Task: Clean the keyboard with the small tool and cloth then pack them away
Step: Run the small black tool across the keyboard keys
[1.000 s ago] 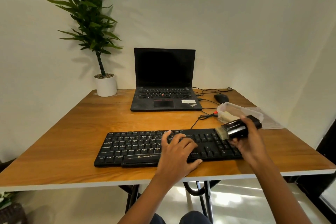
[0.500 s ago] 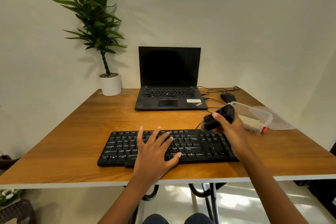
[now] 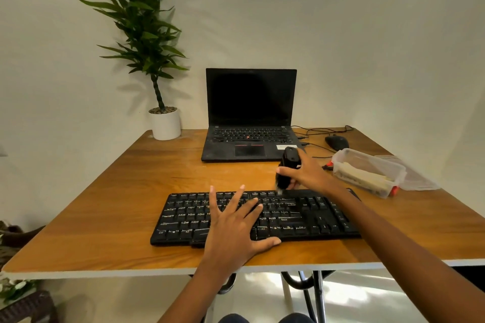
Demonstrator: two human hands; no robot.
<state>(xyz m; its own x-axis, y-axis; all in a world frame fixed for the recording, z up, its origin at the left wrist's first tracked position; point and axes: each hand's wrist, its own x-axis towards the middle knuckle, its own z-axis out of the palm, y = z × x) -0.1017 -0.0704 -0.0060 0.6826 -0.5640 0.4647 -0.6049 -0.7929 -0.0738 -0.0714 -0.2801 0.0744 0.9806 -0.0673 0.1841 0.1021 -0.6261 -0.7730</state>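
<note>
The right hand (image 3: 309,174) grips the black tool (image 3: 288,164) upright, fingers curled round it, its pale tip touching the keyboard's (image 3: 304,217) back row. The left hand (image 3: 233,228) lies flat on the keys, fingers spread. "Ctrl" and "Alt" are legible. The pale cloth (image 3: 363,177) sits in a box (image 3: 372,161) to the right. The sticker on the laptop (image 3: 250,113) is unreadable.

keyboard (image 3: 262,215) black | tool (image 3: 287,169) black, bristles maybe pale | table (image 3: 105,217) brown woodgrain | pot (image 3: 165,124) white
</note>
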